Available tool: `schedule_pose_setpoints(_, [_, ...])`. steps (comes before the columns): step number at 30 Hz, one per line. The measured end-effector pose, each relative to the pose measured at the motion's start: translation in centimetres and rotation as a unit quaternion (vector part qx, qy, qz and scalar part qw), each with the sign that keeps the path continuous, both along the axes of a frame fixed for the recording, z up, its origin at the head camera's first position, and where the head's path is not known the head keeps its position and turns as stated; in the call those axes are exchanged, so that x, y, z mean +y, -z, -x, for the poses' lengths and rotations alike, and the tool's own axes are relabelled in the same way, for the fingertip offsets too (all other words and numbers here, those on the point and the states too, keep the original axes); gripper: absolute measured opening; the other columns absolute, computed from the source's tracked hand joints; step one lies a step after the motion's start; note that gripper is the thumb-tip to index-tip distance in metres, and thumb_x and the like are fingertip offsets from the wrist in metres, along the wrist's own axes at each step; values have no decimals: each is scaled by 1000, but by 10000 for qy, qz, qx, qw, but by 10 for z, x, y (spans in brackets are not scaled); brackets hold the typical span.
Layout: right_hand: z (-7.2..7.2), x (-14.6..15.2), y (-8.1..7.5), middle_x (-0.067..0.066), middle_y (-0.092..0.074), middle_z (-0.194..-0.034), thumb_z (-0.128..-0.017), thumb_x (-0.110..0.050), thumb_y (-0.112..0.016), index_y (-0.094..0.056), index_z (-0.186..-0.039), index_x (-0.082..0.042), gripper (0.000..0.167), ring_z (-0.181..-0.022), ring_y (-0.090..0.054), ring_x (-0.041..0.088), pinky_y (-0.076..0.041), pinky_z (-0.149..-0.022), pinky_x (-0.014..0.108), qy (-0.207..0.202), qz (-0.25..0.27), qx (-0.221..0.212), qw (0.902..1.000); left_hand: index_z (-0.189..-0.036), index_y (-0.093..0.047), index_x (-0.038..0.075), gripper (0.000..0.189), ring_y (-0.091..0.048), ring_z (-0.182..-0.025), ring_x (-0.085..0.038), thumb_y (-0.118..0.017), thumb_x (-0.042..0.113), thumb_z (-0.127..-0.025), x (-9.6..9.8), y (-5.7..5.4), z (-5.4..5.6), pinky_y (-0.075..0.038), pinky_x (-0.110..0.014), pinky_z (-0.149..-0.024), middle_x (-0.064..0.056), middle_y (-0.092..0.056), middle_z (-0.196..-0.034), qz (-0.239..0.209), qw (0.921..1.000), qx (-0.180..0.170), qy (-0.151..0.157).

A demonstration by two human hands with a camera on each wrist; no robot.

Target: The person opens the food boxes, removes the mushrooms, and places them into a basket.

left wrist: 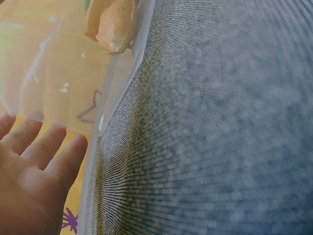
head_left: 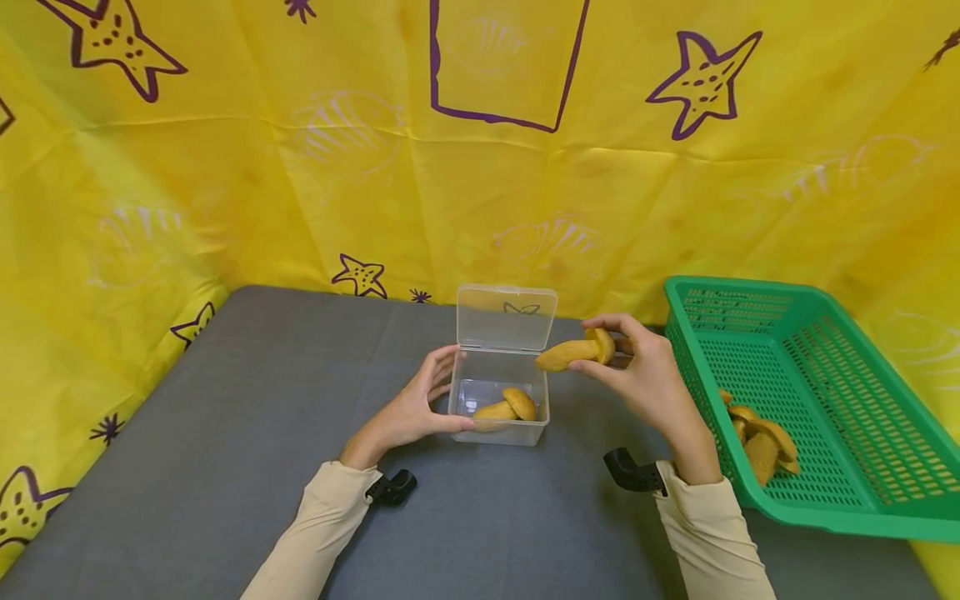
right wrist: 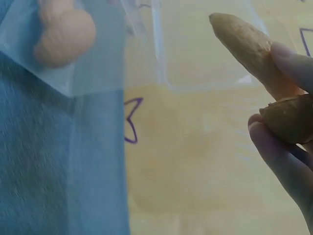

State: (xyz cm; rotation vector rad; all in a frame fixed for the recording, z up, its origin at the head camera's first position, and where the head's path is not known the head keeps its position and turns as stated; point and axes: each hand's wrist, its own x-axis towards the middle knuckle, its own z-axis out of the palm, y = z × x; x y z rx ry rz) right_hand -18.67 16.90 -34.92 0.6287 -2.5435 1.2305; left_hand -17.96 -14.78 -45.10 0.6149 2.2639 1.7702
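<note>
A clear plastic box (head_left: 537,432) with its hinged lid (head_left: 507,318) raised stands on the grey table. One yellow-brown mushroom (head_left: 498,408) lies inside, near the front wall. My left hand (head_left: 412,404) holds the box at its left side, thumb along the front rim; its fingertips rest at the wall in the left wrist view. A second mushroom (head_left: 567,355) is pinched between the thumb and fingers of my right hand (head_left: 648,371), above the box's right rim. Its stem end points left toward the opening; in the right wrist view the cap (right wrist: 288,117) sits among the fingers.
To the right is a green perforated basket (head_left: 832,521), with several mushrooms (head_left: 765,446) at its near left end. A yellow cloth (head_left: 420,208) printed with starfish and fish hangs behind the grey table (head_left: 285,400).
</note>
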Motion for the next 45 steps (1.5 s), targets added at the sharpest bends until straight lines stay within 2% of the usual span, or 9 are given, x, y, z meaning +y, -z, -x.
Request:
schedule_pose_setpoints(6, [2,16,-8,16,-69,-115,-77,-10,-84,-62,-121,-4,49,-85,-64,-8,-54,-71,7,298,15,47,9995,-154,-16,16,104,-22,-152,-31,-86,14,-77,0,0,0,-28,-53,-121,-12,-23,-163,16,10000,3,-35])
schedule_pose_setpoints(9, [1,25,-13,17,-68,-116,-78,-10,-84,-62,-122,-4,50,-81,-60,-15,-53,-69,6,428,5,126,9990,-154,-16,16,104,-22,-152,-32,-86,14,-77,0,0,-1,-28,-54,-121,-12,-24,-163,13,10000,21,-25])
schedule_pose_setpoints(17, [-10,53,-31,14,-65,-121,-80,-11,-83,-62,-122,-7,48,-74,-61,-14,-50,-63,5,987,-40,228,9949,-154,-16,17,104,-22,-152,-31,-86,15,-77,0,0,0,-28,-54,-121,-11,-24,-163,28,10000,26,-10])
schedule_pose_setpoints(24, [-21,78,-40,-22,-59,-115,-79,-12,-84,-62,-124,-12,49,-69,-63,-12,-48,-56,9,1387,-128,127,9902,-154,-17,18,104,-22,-152,-30,-86,14,-77,-1,1,0,-28,-53,-121,-11,-23,-164,40,10000,14,-18])
schedule_pose_setpoints(27, [-23,89,-41,-30,-57,-113,-79,-12,-84,-62,-123,-9,49,-69,-62,-14,-47,-57,7,1434,-194,206,9893,-154,-17,18,104,-22,-152,-29,-86,14,-77,-1,1,0,-28,-53,-121,-10,-23,-164,33,10000,3,-16])
schedule_pose_setpoints(34, [-25,119,-45,-36,-55,-109,-80,-14,-84,-61,-121,-8,47,-74,-57,-25,-47,-60,1,1776,-385,146,9832,-154,-17,19,104,-22,-153,-29,-86,14,-77,0,0,0,-28,-53,-122,-11,-23,-164,23,10000,12,-19])
schedule_pose_setpoints(38, [-21,138,-43,-38,-54,-108,-82,-16,-83,-60,-121,-12,45,-69,-56,-22,-46,-58,3,1876,-407,-60,9814,-154,-17,18,104,-22,-152,-30,-86,15,-77,0,0,0,-28,-54,-122,-12,-23,-164,24,10000,13,-17])
schedule_pose_setpoints(42, [-17,153,-42,-37,-52,-107,-84,-19,-81,-61,-118,-24,40,-63,-57,-12,-45,-55,6,1957,-422,-319,9792,-155,-16,19,104,-21,-153,-30,-86,15,-78,0,0,0,-28,-54,-122,-12,-23,-164,29,10000,-8,0])
schedule_pose_setpoints(45, [-14,161,-40,-38,-52,-105,-84,-20,-81,-60,-116,-29,38,-64,-58,-13,-46,-55,6,1966,-425,-408,9787,-154,-16,18,104,-21,-153,-30,-86,15,-78,-1,1,0,-28,-54,-121,-12,-22,-164,21,10000,4,4])
